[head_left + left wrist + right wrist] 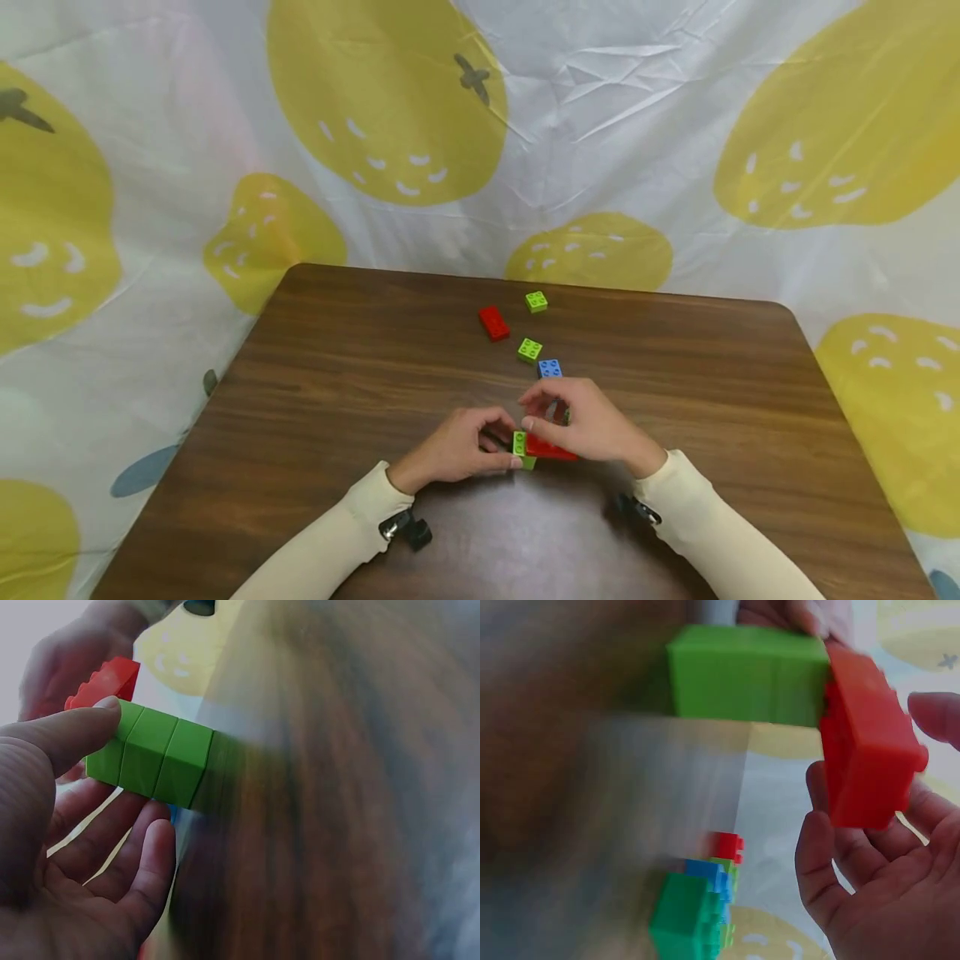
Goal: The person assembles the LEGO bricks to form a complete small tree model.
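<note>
- Green stack (161,754) of three bricks stands upright on the brown counter (322,408), between the two hands.
- Left hand (463,446), at the stack's left side, pinches it, thumb on the near face and fingers round behind.
- Upper red brick (874,742) sits at the stack's top, covering part of it and jutting out to the right; whether it is fully pressed down cannot be told.
- Right hand (581,417), at the stack's right side, has its thumb over this red brick and its fingers curved around the far side; whether it grips or merely touches cannot be told.
- Beyond the stack and a little to its right lies a blue brick (550,368), with a darker green brick (679,915) near it.
- Farther behind the stack come a nearer lime brick (529,349), a loose red brick (493,323) to the left, and a farther lime brick (536,301).
- Fruit-patterned cloth (600,125) hangs behind everything, well apart from the stack.
</note>
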### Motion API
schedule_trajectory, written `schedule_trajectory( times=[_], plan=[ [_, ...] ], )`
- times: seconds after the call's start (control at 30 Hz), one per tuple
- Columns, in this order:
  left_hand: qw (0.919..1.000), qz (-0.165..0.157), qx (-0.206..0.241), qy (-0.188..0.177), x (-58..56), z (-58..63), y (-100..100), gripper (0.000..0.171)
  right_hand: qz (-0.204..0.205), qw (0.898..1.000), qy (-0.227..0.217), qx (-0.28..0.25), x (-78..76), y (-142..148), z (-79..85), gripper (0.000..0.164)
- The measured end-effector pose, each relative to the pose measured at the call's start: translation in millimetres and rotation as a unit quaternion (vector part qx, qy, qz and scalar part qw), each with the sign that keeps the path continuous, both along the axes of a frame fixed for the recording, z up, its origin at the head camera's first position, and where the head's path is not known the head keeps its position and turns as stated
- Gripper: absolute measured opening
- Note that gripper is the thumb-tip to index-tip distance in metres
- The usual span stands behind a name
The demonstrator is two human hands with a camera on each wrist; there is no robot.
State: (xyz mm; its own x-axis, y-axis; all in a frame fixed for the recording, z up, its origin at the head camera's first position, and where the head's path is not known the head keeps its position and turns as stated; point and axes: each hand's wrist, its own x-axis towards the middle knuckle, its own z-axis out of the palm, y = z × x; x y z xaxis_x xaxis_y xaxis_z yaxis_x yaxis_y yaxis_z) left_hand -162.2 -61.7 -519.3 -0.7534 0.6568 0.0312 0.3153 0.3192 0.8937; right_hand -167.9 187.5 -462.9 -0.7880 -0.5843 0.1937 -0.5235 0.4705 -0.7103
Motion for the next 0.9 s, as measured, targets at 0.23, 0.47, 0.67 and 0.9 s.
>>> schedule_trajectory(
  times=[0.23, 0.47, 0.67, 0.9],
  plan=[
    [0.9999, 0.001, -0.011, 0.011, -3.9, 0.6, 0, 0.033, -0.016, 0.999, 0.034, 0.029, 21.7, 8, -12.9, 0.029],
    [0.9996, -0.012, -0.023, 0.015, -8.6, 2.1, -6, 0.036, -0.019, 0.998, 0.057, 0.011, 24.4, 6, -20.3, 0.028],
    [0.9988, -0.031, -0.032, 0.019, -22.4, 14.4, -19, 0.042, -0.015, 0.999, 0.041, 0.005, 24.1, 5, -18.8, 0.028],
    [0.9971, 0.010, -0.031, 0.069, -68.4, 31.8, -29, 0.042, -0.027, 0.999, 0.035, 0.011, 21.7, 7, -19.6, 0.029]
  ],
)
